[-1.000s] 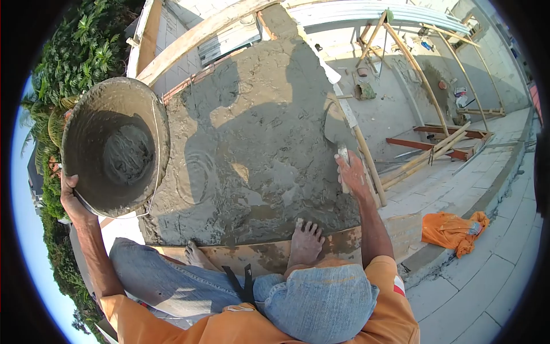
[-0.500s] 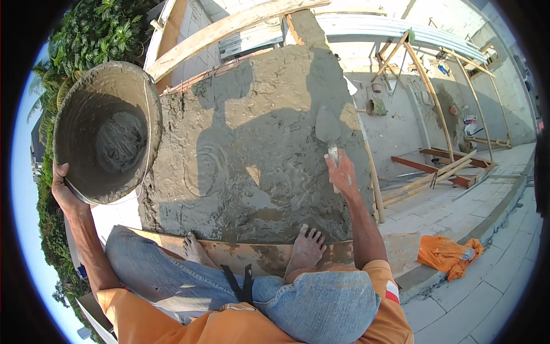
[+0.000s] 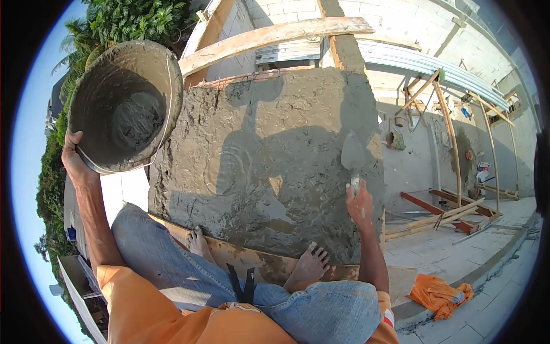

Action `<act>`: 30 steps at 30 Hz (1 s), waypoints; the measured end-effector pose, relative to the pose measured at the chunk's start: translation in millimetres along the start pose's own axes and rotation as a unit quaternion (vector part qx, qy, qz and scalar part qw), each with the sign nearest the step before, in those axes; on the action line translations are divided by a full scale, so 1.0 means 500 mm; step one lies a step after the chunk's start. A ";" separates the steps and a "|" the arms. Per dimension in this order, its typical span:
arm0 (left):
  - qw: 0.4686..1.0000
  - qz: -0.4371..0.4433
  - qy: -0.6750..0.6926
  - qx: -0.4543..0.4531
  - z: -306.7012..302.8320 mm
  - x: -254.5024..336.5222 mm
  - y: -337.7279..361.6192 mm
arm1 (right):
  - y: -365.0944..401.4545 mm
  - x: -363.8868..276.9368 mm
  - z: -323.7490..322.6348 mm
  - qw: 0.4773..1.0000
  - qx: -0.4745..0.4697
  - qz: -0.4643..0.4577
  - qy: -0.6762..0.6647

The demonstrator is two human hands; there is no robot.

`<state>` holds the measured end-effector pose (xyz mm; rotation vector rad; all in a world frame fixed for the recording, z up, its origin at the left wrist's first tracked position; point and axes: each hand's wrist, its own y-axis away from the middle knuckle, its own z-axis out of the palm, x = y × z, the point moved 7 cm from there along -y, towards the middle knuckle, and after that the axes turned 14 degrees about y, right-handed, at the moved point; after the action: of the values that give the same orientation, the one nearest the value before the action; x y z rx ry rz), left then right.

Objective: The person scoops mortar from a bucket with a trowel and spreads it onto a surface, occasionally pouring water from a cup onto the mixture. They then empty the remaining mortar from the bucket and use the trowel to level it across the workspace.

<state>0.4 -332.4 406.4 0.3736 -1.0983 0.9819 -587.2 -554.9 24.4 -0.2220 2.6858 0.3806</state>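
My left hand (image 3: 74, 152) grips the rim of a mortar-caked bucket (image 3: 152, 74), tilted so its mouth faces me. A little wet mortar (image 3: 137, 119) lies at the bottom inside. In my right hand (image 3: 360, 205) is a pointing trowel, its grey blade (image 3: 351, 152) aimed away from me over the wet concrete slab (image 3: 286, 143). The fingers wrap its mortar-smeared handle. Swirl marks and rough patches cover the slab, and my shadow falls across it. My bare feet (image 3: 309, 265) rest at its near edge, by a wooden board (image 3: 275, 262).
A long timber plank (image 3: 275, 40) crosses the far side. To the right, a lower floor (image 3: 412, 166) holds bamboo poles (image 3: 450, 135) and reddish beams (image 3: 427, 202). An orange cloth (image 3: 438, 293) lies on the right ledge. Green trees (image 3: 137, 23) stand beyond the bucket.
The view has shifted, so the slab sits lower and further right. The bucket appears slightly higher and right, still held by my left hand. The trowel stays in my right hand over the slab.
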 end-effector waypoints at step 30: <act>0.957 -0.041 -0.112 0.265 -0.442 -0.038 0.145 | 0.324 -0.101 0.106 0.955 -0.231 -0.170 -0.077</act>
<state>65.3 -149.6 276.9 0.9796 -0.9983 1.1745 -555.5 -380.1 36.7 -0.7457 2.3098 0.8711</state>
